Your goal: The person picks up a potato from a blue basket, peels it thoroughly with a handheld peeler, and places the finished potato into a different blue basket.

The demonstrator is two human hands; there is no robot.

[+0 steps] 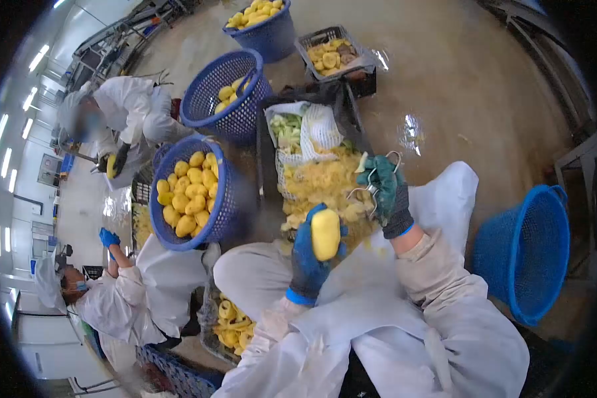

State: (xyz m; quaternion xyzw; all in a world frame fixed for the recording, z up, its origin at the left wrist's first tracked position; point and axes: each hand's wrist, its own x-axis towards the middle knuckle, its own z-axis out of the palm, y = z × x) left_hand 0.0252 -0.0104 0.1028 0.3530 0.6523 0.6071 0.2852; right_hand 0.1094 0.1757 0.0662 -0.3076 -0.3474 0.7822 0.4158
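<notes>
My left hand (307, 264), in a blue glove, is wrapped round a peeled, smooth yellow mango (326, 235) held upright above my lap. To its right, my right hand (386, 189) wears a green glove with a dark cuff. Its fingers are closed round a metal tool with curved wire ends (361, 190); the rest of the tool is hidden in the glove. The two hands are apart. Beneath and beyond them, a black crate (264, 156) holds wet yellow peelings (322, 182), some green scraps and white foam netting (320, 131).
A blue basket of whole mangoes (227, 205) stands at left, with other blue baskets (209, 83) (272, 40) beyond. A crate of cut pieces (304, 54) is at the back. Another blue basket (494, 242) stands right. Two co-workers (123, 302) (129, 99) sit at left.
</notes>
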